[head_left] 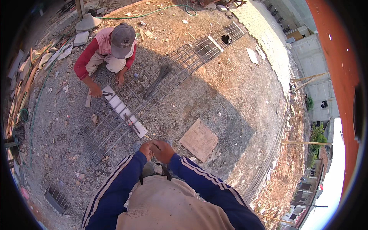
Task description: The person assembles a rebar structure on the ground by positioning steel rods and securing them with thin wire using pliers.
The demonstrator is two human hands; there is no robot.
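Note:
My left hand [145,150] and my right hand [162,151] meet in front of my waist, their fingers curled and pressed together. Whatever they may hold is hidden. Just ahead lies a long white board [116,102], with rebar crossing it. A tool with reddish handles [132,124] rests on the board's near end. The rebar cage [180,57] stretches from near left to far right. Across its bars lies a bundle of thin dark wire [157,82]. A co-worker in a grey cap [122,40] squats by the board's far end, one hand [96,91] on a dark hand tool [107,93].
A square wooden panel [199,140] lies on the gravel to my right. Short rebar pieces [92,145] are at the near left. Scrap planks [27,88] are heaped along the left edge. A green hose [153,14] crosses the far ground. Paving blocks [260,27] cover the far right.

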